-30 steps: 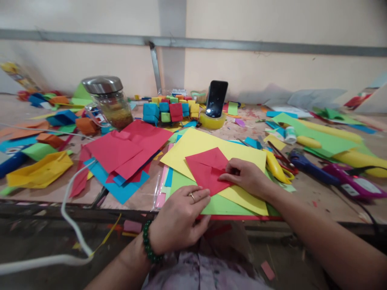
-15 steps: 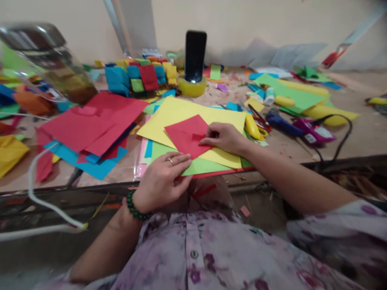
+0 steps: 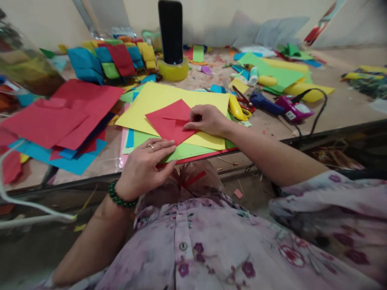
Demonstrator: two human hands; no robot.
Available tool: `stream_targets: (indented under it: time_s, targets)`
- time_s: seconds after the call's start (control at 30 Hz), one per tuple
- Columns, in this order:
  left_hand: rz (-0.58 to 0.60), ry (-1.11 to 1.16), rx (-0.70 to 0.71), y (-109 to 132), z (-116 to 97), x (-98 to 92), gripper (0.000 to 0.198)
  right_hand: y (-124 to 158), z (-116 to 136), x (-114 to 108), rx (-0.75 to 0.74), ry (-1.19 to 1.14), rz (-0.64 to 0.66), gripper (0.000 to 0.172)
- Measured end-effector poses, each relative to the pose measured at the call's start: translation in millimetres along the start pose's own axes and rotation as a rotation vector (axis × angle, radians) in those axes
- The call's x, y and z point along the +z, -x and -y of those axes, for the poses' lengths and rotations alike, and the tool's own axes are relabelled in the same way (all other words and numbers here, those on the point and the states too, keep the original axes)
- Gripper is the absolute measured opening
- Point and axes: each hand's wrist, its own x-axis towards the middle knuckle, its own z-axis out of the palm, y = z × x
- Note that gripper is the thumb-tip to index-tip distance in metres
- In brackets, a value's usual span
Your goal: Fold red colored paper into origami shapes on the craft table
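Note:
A red square of paper (image 3: 169, 117) lies turned like a diamond on a yellow sheet (image 3: 145, 104), with a crease or slit across its middle. My right hand (image 3: 207, 121) is closed at the paper's right corner, thumb and curled fingers pinching it there; that corner is hidden. Flat on the near corner of the red paper rest the outstretched fingertips of my left hand (image 3: 148, 163), its thumb below over the table edge. Under the yellow sheet is a green sheet (image 3: 193, 151).
Red sheets (image 3: 87, 104) and blue paper (image 3: 81, 161) are stacked at left. Folded paper blocks (image 3: 86, 66) stand behind, beside a phone (image 3: 171, 32) propped in a tape roll (image 3: 173, 70). Yellow-handled scissors (image 3: 237, 108), a blue glue gun (image 3: 264, 102) and a purple power strip (image 3: 293, 108) lie at right.
The whole view has shifted, so everything sits further left and higher. A small darker flap beside my right fingertips no longer shows; a thin line runs across the red paper instead.

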Motion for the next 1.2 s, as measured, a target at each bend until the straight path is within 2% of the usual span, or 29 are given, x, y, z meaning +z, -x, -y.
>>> stream_targets:
  time_s: [0.6,0.87,1.2]
  targets:
    - [0.007,0.029,-0.112,-1.1,-10.2,1.5,0.032,3.5,-0.1,-2.8,0.008,0.019,-0.005,0.039]
    - [0.020,0.058,-0.132,-0.8,-9.6,2.1,0.032,7.8,2.0,-3.7,-0.015,0.087,-0.024,0.031]
    - [0.105,0.002,-0.184,-9.3,-22.9,-5.3,0.035,6.2,2.5,-3.0,-0.030,0.121,-0.022,0.031]
